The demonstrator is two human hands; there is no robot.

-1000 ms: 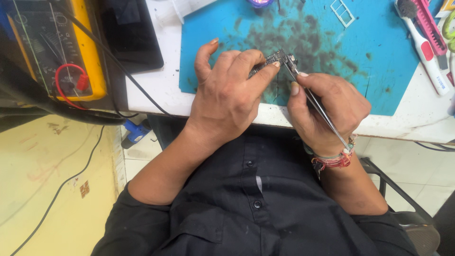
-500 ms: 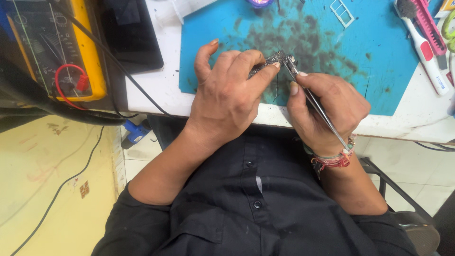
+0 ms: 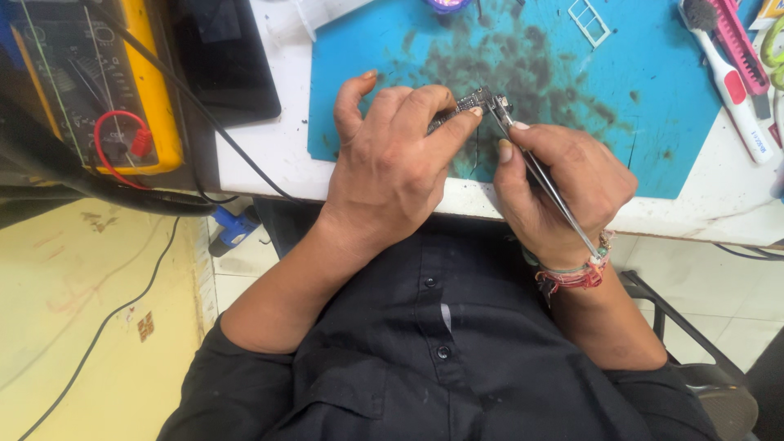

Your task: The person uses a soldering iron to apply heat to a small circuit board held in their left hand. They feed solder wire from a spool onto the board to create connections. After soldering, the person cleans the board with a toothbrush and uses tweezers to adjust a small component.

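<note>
A small dark circuit board with metal parts is being pinched between the thumb and fingertips of the left hand, which is closed around it just above the stained blue work mat. A pair of thin silver metal tweezers is being gripped in the right hand, the fingers being folded narrowly around the shaft, and the tips are being pressed against the right end of the board. Whether anything is being held between the tweezer tips cannot be told.

Compared with the frames from a second and half a second ago, almost nothing is being shown as changed: both hands are being kept in the same place over the near edge of the mat, the board is still being held at the same angle, and the tweezers are still being aimed at the same spot.

A yellow-cased meter with a red wire is being left at the far left, beside a flat black slab. A white and pink cutter is lying at the mat's right edge.
</note>
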